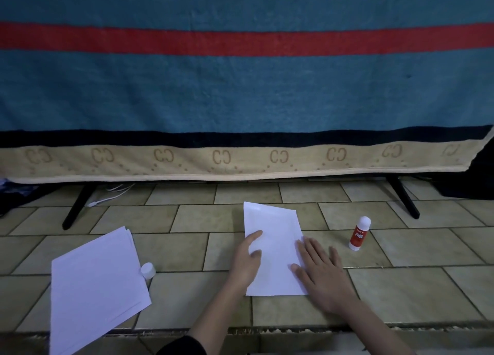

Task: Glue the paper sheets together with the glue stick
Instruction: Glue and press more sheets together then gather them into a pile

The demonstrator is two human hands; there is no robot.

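Tiled floor point(417, 250) underfoot, pale green-beige, with a step edge running across the very bottom of view. Bounded at the back by a teal blanket point(240, 93) with a red stripe and a tan border, hung over a frame on slanted black legs point(77, 207). Open tiles on the right, bare beyond the glue stick; more open tiles between the two lots of paper.

Middle of the floor: white paper sheets point(275, 250), stacked slightly askew, a second sheet's corner peeking out at the top. Flat, unmarked, long edge pointing away. Well apart to the left: a loose stack of white sheets point(99, 290), fanned at the edges, near corner overhanging the step. Just beside that stack's right edge, a small white cap point(148, 270). To the right of the middle sheets, apart from them: glue stick point(359, 233), upright, red label, white top and base.

Left hand point(247, 258) resting on the left edge of the middle sheets, thumb on top, fingers relaxed. Right hand point(320, 272) flat and spread, fingers straight, pressing on the right edge, palm partly on tile. Both forearms reaching in from below, a dark sleeve at the left one.
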